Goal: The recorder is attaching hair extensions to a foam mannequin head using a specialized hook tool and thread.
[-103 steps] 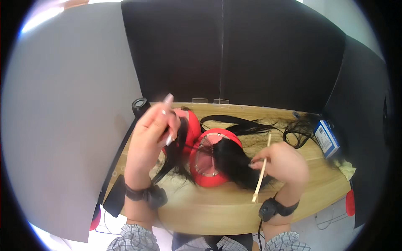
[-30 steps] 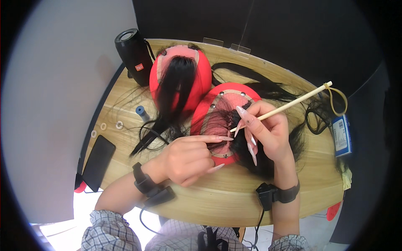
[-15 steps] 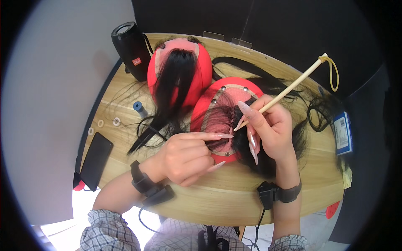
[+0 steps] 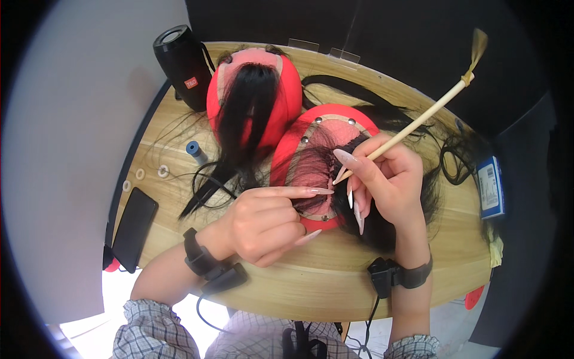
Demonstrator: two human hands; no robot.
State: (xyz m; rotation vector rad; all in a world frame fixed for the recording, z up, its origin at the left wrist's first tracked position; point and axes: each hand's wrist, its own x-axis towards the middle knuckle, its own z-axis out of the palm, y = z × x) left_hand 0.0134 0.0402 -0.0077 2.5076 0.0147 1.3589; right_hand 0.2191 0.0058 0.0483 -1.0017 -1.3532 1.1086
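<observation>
A ventilating needle with a long pale wooden handle (image 4: 412,127) is pinched in my right hand (image 4: 388,179), its working end low over the mesh. A yellowish band hangs from its upper end. My left hand (image 4: 269,224) lies against the near left of the mesh, index finger stretched to the handle's tip and other fingers curled; what it grips is hidden. Under both hands a pink mesh wig cap (image 4: 314,167) is pinned with round-headed pins to a red head block (image 4: 284,161). Dark hair (image 4: 368,224) falls from it beneath my right hand.
Behind stands a second red block (image 4: 290,90) with black hair. A black speaker (image 4: 182,69), blue spool (image 4: 194,149), small pale rings (image 4: 140,173) and a phone (image 4: 136,227) lie left. A blue-white box (image 4: 490,188) is right. Grey and black partitions surround the wooden table (image 4: 263,287).
My right hand has tilted and turned the handle slightly, and the band at its end has swung upward. My left hand stays almost in place. The whole view has shifted slightly.
</observation>
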